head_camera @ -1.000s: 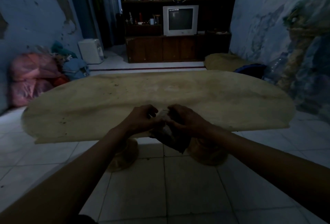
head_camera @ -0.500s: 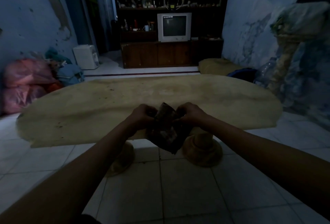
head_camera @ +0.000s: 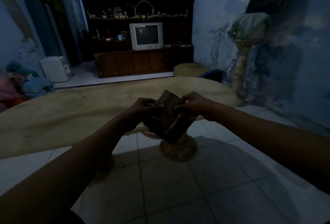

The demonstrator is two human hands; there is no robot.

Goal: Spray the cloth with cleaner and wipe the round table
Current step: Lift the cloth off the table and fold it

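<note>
A dark folded cloth [head_camera: 167,121] hangs in front of me over the near edge of the round table [head_camera: 71,116]. My left hand [head_camera: 142,107] grips the cloth's upper left edge. My right hand [head_camera: 194,104] pinches its upper right corner. The cloth is spread flat between both hands and droops toward the floor. The table top is pale tan with dark specks and stands on rounded stone feet [head_camera: 178,149]. No spray bottle of cleaner shows anywhere in the dim room.
A TV [head_camera: 146,36] sits on a dark wooden cabinet [head_camera: 135,62] at the back. A white box [head_camera: 55,69] and bundles of cloth [head_camera: 21,88] lie at left. A plastic bottle [head_camera: 228,73] and a pale pedestal [head_camera: 244,59] stand at right. White tiles cover the floor.
Both hands have unfolded the bunched cloth into a flatter sheet and lifted it slightly. The view has tilted up and shifted left, so the table sits lower and more to the left.
</note>
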